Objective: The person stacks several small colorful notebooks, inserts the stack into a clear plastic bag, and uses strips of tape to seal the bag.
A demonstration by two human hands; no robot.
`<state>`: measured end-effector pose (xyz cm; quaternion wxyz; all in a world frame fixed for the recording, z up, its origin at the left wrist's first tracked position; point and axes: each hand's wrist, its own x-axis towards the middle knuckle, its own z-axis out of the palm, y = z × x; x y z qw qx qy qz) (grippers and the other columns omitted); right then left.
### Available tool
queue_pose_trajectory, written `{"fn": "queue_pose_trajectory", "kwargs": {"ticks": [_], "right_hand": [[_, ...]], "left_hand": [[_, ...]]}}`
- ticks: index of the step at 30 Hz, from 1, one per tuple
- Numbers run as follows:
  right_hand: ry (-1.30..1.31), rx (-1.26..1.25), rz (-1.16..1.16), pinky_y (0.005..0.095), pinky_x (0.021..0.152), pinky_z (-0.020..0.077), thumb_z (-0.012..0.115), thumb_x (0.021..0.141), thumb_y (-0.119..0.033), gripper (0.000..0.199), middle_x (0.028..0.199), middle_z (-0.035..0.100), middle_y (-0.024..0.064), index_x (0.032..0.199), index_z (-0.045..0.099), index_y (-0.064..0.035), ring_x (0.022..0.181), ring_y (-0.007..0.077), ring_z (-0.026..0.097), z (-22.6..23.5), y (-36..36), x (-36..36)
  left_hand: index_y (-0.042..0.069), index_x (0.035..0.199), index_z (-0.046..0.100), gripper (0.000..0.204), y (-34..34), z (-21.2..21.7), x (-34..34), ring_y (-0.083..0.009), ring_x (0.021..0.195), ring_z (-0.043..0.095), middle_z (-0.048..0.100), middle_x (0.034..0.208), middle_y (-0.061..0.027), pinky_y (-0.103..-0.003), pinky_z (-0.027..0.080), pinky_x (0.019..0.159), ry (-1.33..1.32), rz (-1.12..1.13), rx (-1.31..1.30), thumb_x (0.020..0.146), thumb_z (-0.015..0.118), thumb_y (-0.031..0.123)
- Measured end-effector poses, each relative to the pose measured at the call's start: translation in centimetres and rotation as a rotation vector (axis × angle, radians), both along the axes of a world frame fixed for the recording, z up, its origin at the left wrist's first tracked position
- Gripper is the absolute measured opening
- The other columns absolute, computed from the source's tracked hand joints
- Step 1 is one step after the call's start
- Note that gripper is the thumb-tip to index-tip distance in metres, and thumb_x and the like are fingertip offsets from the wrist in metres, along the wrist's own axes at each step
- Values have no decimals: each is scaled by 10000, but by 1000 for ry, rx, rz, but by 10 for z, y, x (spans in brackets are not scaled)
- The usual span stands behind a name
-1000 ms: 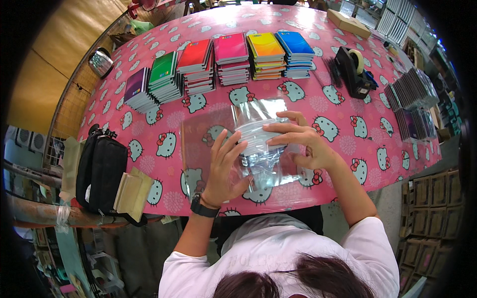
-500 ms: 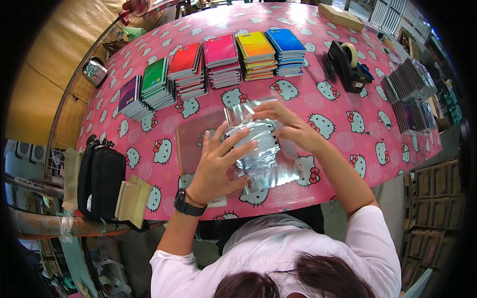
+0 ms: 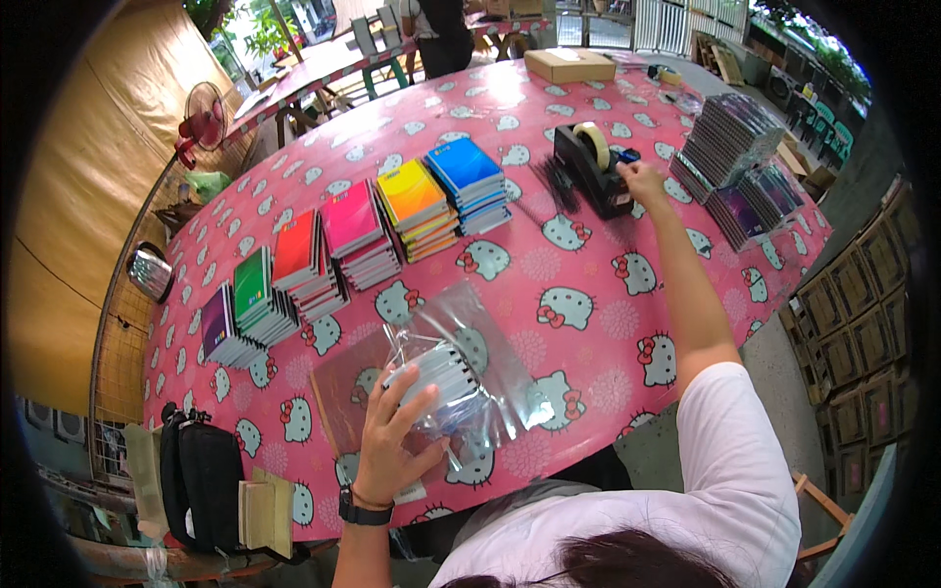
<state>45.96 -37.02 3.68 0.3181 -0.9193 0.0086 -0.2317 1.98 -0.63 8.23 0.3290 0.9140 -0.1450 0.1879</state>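
A stack of spiral notebooks [image 3: 443,384] lies inside a clear plastic bag [image 3: 500,345] on the near part of the table. My left hand [image 3: 390,421] rests on the left side of this bundle, its fingers spread over the plastic. My right hand [image 3: 643,184] reaches far out to the black tape dispenser [image 3: 600,188], its fingers closed at the dispenser's right side. What they pinch is too small to make out. A pale roll of tape [image 3: 591,143] sits in the dispenser. Beneath the bundle's left side lie flat clear plastic bags [image 3: 333,390].
Several notebook piles stand in a row: purple [image 3: 223,331], green [image 3: 257,294], red [image 3: 299,253], pink [image 3: 353,227], yellow [image 3: 412,196] and blue [image 3: 465,169]. Plastic-wrapped notebook bundles [image 3: 730,147] are stacked at right. A black bag [image 3: 208,480] stands at left, a cardboard box [image 3: 570,66] at the back.
My right hand has left the wrapped bundle and moved out to the tape dispenser. The left hand stays on the bundle. The view has turned toward the right, and the bag's top now lies spread.
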Motion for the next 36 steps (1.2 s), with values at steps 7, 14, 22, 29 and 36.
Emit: {"fn": "queue_pose_trajectory", "kwargs": {"ticks": [7,14,22,29,36], "right_hand": [[40,81,236,381,891,356,656,780,-404,324,771,673,51,818,701,-86,803,207,615,-6,-21,15],[284,725,259,253,421,337,687,792,-215,199,619,575,12,725,639,-35,491,94,483,-31,-19,-41],[809,599,969,189,455,302,627,863,-235,186,631,502,-50,765,616,-78,523,26,412,73,117,-163],[692,-242,1361,298,535,425,690,785,-319,338,634,583,48,703,638,5,593,139,558,121,236,-281],[357,-914,973,370,626,488,788,614,-463,480,667,628,139,694,665,-6,677,282,627,133,220,-275]], "left_hand": [[132,1214,559,674,0,-2,-2,-389,1267,357,439,1358,-103,-483,335,1031,-7,8,-16,574,760,71],[134,1219,558,672,1,-2,-3,-377,1248,375,438,1359,-112,-490,310,1038,-11,6,-3,580,763,94],[193,1257,535,714,7,-4,-6,-354,1243,387,428,1375,-78,-549,286,1021,-15,19,49,584,768,154],[233,1277,518,774,14,2,-11,-416,1295,314,359,1429,-76,-604,266,1019,64,1,106,555,795,246],[219,1326,479,804,18,16,-12,-420,1336,253,280,1479,-105,-585,228,1050,137,-51,217,590,789,316]]}}
